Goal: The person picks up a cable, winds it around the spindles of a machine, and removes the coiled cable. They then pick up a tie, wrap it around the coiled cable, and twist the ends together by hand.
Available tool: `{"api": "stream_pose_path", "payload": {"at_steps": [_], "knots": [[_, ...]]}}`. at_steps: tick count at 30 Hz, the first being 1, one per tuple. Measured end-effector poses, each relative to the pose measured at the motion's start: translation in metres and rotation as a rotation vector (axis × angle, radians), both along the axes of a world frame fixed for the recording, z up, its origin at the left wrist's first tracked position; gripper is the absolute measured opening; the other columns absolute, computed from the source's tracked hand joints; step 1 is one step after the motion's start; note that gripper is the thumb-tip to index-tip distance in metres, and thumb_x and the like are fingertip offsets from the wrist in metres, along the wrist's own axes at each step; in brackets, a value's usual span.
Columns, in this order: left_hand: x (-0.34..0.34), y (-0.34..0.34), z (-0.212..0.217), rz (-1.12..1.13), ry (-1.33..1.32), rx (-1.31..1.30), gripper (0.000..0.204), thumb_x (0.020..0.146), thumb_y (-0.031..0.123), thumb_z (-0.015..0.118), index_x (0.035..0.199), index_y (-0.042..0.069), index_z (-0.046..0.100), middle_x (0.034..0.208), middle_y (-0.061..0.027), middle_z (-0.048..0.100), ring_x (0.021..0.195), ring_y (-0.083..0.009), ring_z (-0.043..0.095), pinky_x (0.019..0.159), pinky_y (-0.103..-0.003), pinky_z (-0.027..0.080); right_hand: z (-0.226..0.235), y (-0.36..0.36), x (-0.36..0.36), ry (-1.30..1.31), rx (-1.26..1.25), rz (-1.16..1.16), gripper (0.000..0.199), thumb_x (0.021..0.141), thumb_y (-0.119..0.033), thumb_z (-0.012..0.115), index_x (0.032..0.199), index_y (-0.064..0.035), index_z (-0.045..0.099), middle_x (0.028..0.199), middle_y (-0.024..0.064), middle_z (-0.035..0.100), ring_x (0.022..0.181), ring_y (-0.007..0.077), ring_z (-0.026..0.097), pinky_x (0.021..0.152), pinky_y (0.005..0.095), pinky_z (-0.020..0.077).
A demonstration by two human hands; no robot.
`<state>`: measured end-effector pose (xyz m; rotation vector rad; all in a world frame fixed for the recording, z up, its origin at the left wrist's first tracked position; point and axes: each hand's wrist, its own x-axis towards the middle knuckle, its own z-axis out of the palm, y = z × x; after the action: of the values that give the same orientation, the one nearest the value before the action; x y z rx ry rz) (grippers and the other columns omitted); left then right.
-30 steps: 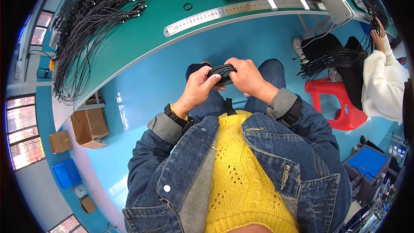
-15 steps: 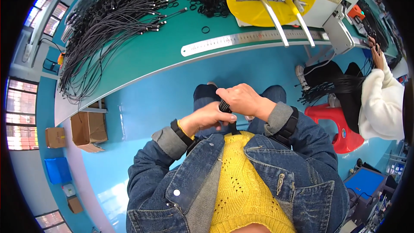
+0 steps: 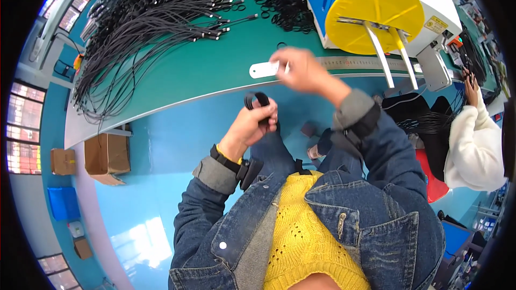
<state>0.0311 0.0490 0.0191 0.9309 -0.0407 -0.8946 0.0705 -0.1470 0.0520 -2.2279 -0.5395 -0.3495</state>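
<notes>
A long green workbench (image 3: 215,70) is curving across the upper part of the view, carrying a white-and-blue machine with a large yellow disc (image 3: 376,13) at its right end and a spread of long black cables (image 3: 145,21) fanning across its left. A heap of small black rings (image 3: 285,5) is lying on the bench just left of the machine, and a long metal ruler (image 3: 344,64) is running along the bench's near edge. A person in a denim jacket and yellow sweater is sitting below the bench over a blue floor, with cardboard boxes (image 3: 105,156) standing under the bench to the left. At far right another person in a white top (image 3: 473,145) is handling black cables of their own. The left hand (image 3: 252,126) is curling closed around a coiled black cable (image 3: 259,103), whose loop is sticking up out of the top of the fist, just below the bench edge. The right hand (image 3: 303,70) is blurring in motion over the ruler, above and to the right of the coil and apart from it; whether its fingers are spread or pinching cannot be told.
</notes>
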Motion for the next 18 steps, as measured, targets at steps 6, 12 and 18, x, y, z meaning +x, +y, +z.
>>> {"api": "stream_pose_path", "payload": {"at_steps": [6,12,18], "knots": [[0.026,0.005,0.009,0.009,0.094,-0.266,0.014,0.085,0.019,0.058,0.090,0.007,0.052,0.071,-0.0002,0.048,0.064,-0.0109,0.045,0.056,-0.025,0.038,-0.022,-0.018,0.073,-0.064,-0.629,-0.360,0.023,0.076,-0.022,0.060,0.091,-0.0051,0.063,0.077,0.0126,0.060,0.070,0.0284,0.060,0.064,0.0374,0.0458],[0.020,0.006,0.015,0.166,-0.025,-0.206,0.013,0.087,0.018,0.057,0.088,0.006,0.053,0.073,-0.0007,0.049,0.064,-0.0119,0.046,0.057,-0.026,0.039,0.025,0.015,0.007,0.688,0.625,0.001,0.017,0.080,-0.022,0.064,0.080,-0.0050,0.064,0.063,-0.0007,0.053,0.054,0.0093,0.047,0.046,0.0226,0.0338],[0.000,-0.023,0.025,0.106,-0.224,-0.059,0.015,0.085,0.019,0.061,0.087,0.005,0.055,0.070,0.0004,0.051,0.061,-0.0091,0.049,0.054,-0.024,0.043,0.018,-0.001,-0.063,0.905,0.812,0.096,0.015,0.082,-0.020,0.065,0.081,-0.0053,0.063,0.063,-0.0040,0.050,0.053,0.0027,0.037,0.045,0.0172,0.0256]]}}
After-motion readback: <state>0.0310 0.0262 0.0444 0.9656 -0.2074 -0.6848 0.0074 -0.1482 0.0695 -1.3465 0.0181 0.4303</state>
